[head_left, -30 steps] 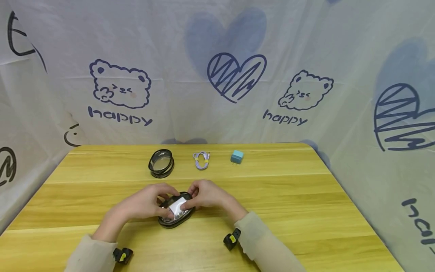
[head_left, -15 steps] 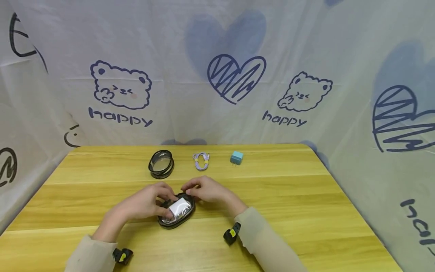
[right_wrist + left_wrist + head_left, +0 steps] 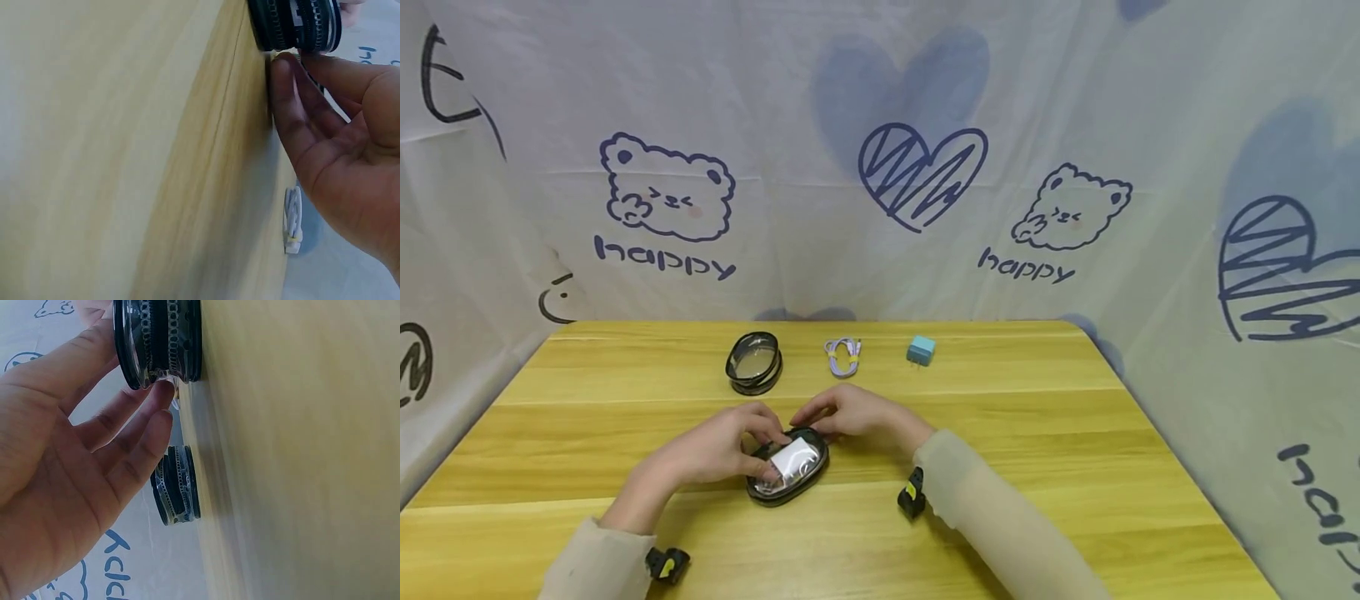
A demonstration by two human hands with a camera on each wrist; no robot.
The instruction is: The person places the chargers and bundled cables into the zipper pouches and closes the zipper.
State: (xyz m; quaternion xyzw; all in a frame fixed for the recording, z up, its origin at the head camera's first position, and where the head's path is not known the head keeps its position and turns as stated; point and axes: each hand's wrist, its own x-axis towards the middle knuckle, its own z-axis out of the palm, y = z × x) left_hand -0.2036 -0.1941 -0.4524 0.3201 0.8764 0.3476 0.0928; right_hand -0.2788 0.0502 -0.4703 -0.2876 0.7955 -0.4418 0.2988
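A small oval zip pouch (image 3: 805,473) with clear faces and black trim rests on the table between both hands. A white rectangular item (image 3: 794,458) shows through its top. My left hand (image 3: 726,446) grips the pouch's left side, thumb on top and fingers at the far edge. My right hand (image 3: 868,417) is at the far right edge, its thumb and fingertips pinched together at the zipper. The zip pull itself is hidden by the fingers. In the right wrist view, the zipper band (image 3: 300,22) is just above the fingertips.
Farther back on the wooden table (image 3: 1037,450) stand a second clear oval pouch (image 3: 754,363), a coiled lilac cable (image 3: 843,357) with yellow ties, and a blue plug adapter (image 3: 921,350). A printed white cloth (image 3: 805,250) hangs behind the table.
My right hand has come off the pouch's top and right side and moved left along its far edge. The left hand keeps its grip; the pouch has barely moved.
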